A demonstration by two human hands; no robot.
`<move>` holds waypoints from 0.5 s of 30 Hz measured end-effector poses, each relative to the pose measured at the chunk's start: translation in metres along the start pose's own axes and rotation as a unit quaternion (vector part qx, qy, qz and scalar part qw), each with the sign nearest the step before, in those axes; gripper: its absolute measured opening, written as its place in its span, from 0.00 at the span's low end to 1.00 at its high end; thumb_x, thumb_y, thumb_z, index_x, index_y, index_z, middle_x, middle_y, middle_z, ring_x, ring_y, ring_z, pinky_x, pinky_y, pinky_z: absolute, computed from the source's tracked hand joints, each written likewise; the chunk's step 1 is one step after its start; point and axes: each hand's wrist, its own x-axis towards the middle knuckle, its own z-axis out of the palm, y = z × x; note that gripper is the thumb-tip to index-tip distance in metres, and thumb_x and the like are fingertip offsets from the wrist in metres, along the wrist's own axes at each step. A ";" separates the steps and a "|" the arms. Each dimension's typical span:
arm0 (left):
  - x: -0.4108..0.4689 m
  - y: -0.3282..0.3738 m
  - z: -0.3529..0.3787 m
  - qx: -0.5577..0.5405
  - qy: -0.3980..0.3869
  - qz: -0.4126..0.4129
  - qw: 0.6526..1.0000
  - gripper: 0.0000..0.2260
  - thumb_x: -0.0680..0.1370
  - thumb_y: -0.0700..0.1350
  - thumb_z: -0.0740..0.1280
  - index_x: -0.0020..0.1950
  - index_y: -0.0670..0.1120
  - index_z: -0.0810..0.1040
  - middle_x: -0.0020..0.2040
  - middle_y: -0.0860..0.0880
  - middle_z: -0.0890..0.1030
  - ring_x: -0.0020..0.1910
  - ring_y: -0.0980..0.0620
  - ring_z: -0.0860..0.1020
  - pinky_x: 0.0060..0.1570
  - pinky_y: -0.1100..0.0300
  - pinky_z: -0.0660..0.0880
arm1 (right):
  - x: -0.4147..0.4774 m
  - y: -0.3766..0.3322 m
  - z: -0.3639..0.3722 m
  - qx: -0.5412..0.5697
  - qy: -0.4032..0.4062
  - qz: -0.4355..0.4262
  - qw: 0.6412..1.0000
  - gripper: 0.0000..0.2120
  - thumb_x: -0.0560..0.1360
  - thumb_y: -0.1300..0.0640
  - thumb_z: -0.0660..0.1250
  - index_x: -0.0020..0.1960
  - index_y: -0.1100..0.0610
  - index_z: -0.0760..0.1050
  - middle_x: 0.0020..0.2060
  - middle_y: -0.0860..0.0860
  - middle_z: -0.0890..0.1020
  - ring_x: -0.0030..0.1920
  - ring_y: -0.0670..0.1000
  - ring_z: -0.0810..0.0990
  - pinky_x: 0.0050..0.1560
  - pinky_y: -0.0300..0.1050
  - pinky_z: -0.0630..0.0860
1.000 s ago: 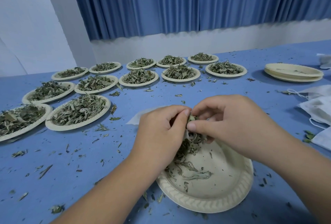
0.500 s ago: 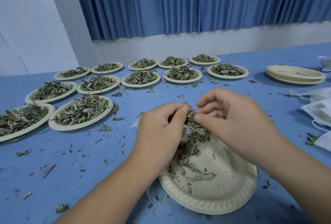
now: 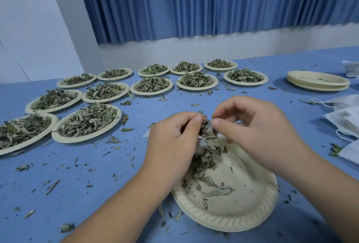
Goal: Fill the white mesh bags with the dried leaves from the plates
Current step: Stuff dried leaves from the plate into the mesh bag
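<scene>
Left hand point(image 3: 171, 145), right hand point(image 3: 258, 132) still pinch leaves point(image 3: 209, 135) over plate point(image 3: 233, 221)

Blue table point(image 3: 97, 174): twelve paper plates point(image 3: 81, 139) heaped with dried leaves point(image 3: 87, 121), left; near plate point(image 3: 229, 223), almost bare; stacked empty plates point(image 3: 318, 81), white mesh bags point(image 3: 345, 120), right; leaf crumbs point(image 3: 52, 186) scattered.

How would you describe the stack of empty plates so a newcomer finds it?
On the blue table, look beyond the rows of leaf-filled plates toward the far right. The stack of empty plates sits apart there, the only plates piled together and nearly bare.
</scene>
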 end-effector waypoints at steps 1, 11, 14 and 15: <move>0.001 0.000 -0.001 -0.004 0.009 -0.004 1.000 0.09 0.78 0.47 0.66 0.42 0.56 0.84 0.29 0.59 0.79 0.31 0.59 0.78 0.36 0.65 0.75 | 0.001 -0.001 -0.004 -0.014 0.011 -0.007 1.000 0.05 0.67 0.50 0.73 0.42 0.44 0.79 0.34 0.42 0.81 0.30 0.45 0.76 0.35 0.38 0.76; 0.006 0.002 -0.003 -0.042 0.047 -0.045 0.997 0.10 0.79 0.47 0.66 0.43 0.60 0.84 0.26 0.57 0.76 0.30 0.56 0.77 0.40 0.48 0.79 | -0.004 0.001 0.007 -0.137 -0.102 -0.005 0.985 0.28 0.57 0.42 0.77 0.52 0.36 0.68 0.50 0.34 0.71 0.36 0.39 0.77 0.41 0.37 0.73; 0.005 0.002 -0.003 -0.052 0.048 -0.049 0.996 0.09 0.79 0.46 0.66 0.44 0.57 0.84 0.27 0.56 0.77 0.33 0.50 0.80 0.44 0.43 0.81 | -0.003 0.002 0.009 -0.039 -0.033 -0.002 0.999 0.17 0.62 0.53 0.78 0.46 0.41 0.75 0.44 0.43 0.77 0.30 0.44 0.79 0.39 0.42 0.76; 0.005 0.002 -0.002 -0.054 0.046 -0.048 0.996 0.09 0.79 0.46 0.66 0.43 0.56 0.85 0.28 0.56 0.78 0.34 0.49 0.81 0.45 0.43 0.81 | -0.003 0.002 0.009 -0.016 -0.020 -0.002 1.000 0.16 0.63 0.56 0.78 0.44 0.43 0.77 0.42 0.44 0.78 0.29 0.47 0.80 0.38 0.42 0.77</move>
